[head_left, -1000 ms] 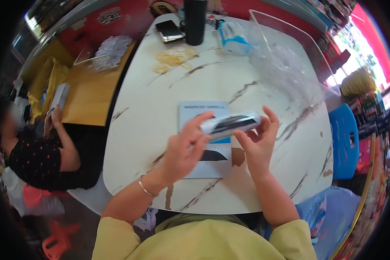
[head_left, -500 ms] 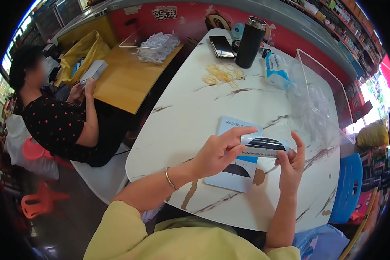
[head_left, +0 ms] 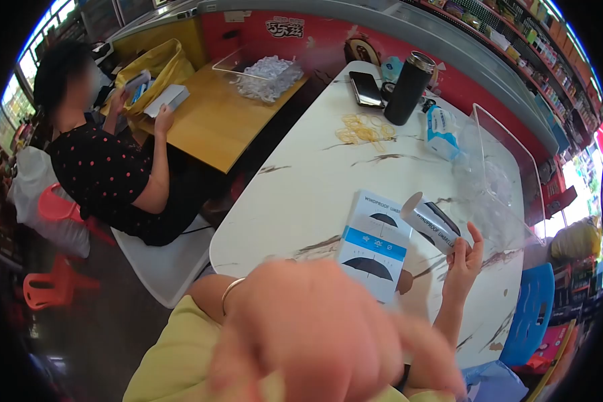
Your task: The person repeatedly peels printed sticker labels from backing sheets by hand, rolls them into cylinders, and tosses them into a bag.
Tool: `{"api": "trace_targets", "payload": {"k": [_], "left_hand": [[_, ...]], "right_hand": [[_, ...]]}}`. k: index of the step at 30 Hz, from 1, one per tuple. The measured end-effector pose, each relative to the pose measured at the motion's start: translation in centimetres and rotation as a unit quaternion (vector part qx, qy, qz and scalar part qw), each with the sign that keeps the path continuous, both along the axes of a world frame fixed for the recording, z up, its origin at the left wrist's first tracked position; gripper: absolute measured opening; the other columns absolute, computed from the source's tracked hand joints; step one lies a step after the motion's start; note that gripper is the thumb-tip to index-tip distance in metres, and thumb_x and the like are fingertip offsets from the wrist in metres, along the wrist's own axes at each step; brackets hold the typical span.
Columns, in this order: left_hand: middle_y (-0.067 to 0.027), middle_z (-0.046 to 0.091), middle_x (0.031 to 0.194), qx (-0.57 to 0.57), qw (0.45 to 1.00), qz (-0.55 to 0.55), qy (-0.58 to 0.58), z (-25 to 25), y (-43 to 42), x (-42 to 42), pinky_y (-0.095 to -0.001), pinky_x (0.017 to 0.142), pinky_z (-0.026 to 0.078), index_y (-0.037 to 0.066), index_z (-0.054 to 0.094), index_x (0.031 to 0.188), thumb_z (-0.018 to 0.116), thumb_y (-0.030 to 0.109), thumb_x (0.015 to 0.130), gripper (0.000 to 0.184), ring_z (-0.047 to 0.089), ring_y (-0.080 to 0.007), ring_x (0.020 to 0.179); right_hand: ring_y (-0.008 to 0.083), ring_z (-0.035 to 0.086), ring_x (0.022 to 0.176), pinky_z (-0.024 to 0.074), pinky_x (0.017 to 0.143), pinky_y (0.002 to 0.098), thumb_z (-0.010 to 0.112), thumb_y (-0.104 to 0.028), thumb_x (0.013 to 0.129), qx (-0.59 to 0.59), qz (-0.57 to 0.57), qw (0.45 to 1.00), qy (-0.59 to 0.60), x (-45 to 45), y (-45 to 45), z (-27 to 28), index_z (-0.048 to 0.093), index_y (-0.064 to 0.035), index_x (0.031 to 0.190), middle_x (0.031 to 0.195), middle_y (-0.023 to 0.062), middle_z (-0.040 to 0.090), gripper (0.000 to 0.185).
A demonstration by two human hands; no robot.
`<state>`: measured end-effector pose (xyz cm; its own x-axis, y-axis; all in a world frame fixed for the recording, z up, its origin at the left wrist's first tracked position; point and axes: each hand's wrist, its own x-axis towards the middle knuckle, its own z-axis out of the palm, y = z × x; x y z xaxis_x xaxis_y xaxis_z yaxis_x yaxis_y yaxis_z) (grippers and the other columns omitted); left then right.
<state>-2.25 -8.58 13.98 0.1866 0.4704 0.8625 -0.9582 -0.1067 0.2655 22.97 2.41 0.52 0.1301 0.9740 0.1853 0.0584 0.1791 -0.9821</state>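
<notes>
A rolled printed card (head_left: 435,226) reading "WINDPROOF UMBRELLA" is gripped at its lower right end by the fingers and thumb of my right hand (head_left: 463,266). The roll tilts, its open end pointing up and left. Beneath and left of it, flat cards (head_left: 376,231) with the same lettering, black umbrella pictures and a blue band lie on the table. My left hand (head_left: 315,328) looms large and blurred close to the camera, a bangle on its wrist. Its fingers are smeared, and whether it holds anything does not show.
On the marbled table (head_left: 301,187) are rubber bands (head_left: 366,131), a phone (head_left: 366,88), a black flask (head_left: 410,88), a blue-white packet (head_left: 441,132) and a clear bin (head_left: 509,167) of plastic sleeves. Another person (head_left: 107,174) handles a white box (head_left: 167,99) at left.
My left hand has let go of the roll and come up toward the camera. The roll has tilted in my right hand. The other person's hands have moved apart.
</notes>
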Motion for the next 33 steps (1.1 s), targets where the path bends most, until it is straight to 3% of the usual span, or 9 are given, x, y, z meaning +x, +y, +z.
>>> {"api": "trace_targets", "payload": {"k": [3, 7, 25, 28, 31, 33], "left_hand": [[-0.0051, 0.053, 0.065, 0.034, 0.994, -0.103, -0.017, 0.8, -2.1, 0.7, -0.0525, 0.091, 0.035, 0.003, 0.055, 0.074, 0.059, 0.026, 0.085, 0.026, 0.053, -0.0197, 0.060], [-0.0051, 0.053, 0.065, 0.043, 0.989, -0.143, -0.018, 0.1, -4.1, 1.9, -0.0519, 0.090, 0.036, 0.003, 0.055, 0.074, 0.059, 0.027, 0.085, 0.027, 0.053, -0.0196, 0.059], [-0.0053, 0.051, 0.063, 0.014, 0.987, -0.159, 0.004, -0.6, -6.3, 4.1, -0.0492, 0.081, 0.038, 0.003, 0.053, 0.071, 0.057, 0.030, 0.087, 0.031, 0.051, -0.0190, 0.057], [-0.0053, 0.051, 0.062, 0.007, 0.987, -0.163, 0.007, -0.5, -6.3, 4.3, -0.0488, 0.080, 0.038, 0.003, 0.053, 0.070, 0.056, 0.030, 0.087, 0.032, 0.051, -0.0190, 0.056], [-0.0053, 0.051, 0.062, -0.006, 0.985, -0.174, 0.015, -0.4, -6.1, 4.7, -0.0484, 0.079, 0.038, 0.003, 0.053, 0.070, 0.056, 0.031, 0.087, 0.033, 0.051, -0.0189, 0.056], [-0.0054, 0.051, 0.062, -0.014, 0.983, -0.184, 0.021, -0.4, -5.9, 5.1, -0.0481, 0.078, 0.038, 0.003, 0.053, 0.070, 0.056, 0.031, 0.087, 0.033, 0.051, -0.0188, 0.055]], "right_hand": [[0.0037, 0.034, 0.056, 0.0274, 0.051, 0.0179, 0.049, -0.011, 0.092, 0.019, 0.004, 1.000, -0.020, -0.1, 0.0, -0.5, 0.046, -0.0051, 0.120, 0.066, -0.0033, 0.048, 0.030], [0.0046, 0.036, 0.058, 0.0293, 0.054, 0.0194, 0.048, -0.007, 0.091, 0.020, 0.001, 0.999, -0.032, -0.2, 0.0, -0.5, 0.047, -0.0048, 0.118, 0.065, -0.0026, 0.049, 0.027], [0.0033, 0.033, 0.057, 0.0266, 0.050, 0.0173, 0.050, -0.011, 0.091, 0.053, 0.001, 0.998, -0.026, 0.5, -0.4, -0.1, 0.048, -0.0057, 0.118, 0.068, -0.0025, 0.051, 0.027], [0.0050, 0.039, 0.057, 0.0307, 0.052, 0.0194, 0.049, -0.007, 0.090, 0.067, 0.025, 0.996, 0.052, 1.6, -0.6, 1.4, 0.048, -0.0031, 0.117, 0.065, -0.0019, 0.050, 0.027], [0.0052, 0.054, 0.077, 0.0401, 0.056, 0.0162, 0.053, -0.012, 0.090, 0.122, 0.159, 0.951, 0.235, 5.6, -0.4, 2.2, 0.047, -0.0060, 0.123, 0.099, 0.0044, 0.060, 0.035], [0.0119, 0.058, 0.092, 0.0500, 0.070, 0.0213, 0.054, -0.014, 0.089, 0.220, 0.225, 0.913, 0.258, 9.0, -0.6, 2.3, 0.043, -0.0052, 0.127, 0.115, 0.0101, 0.057, 0.041]]}}
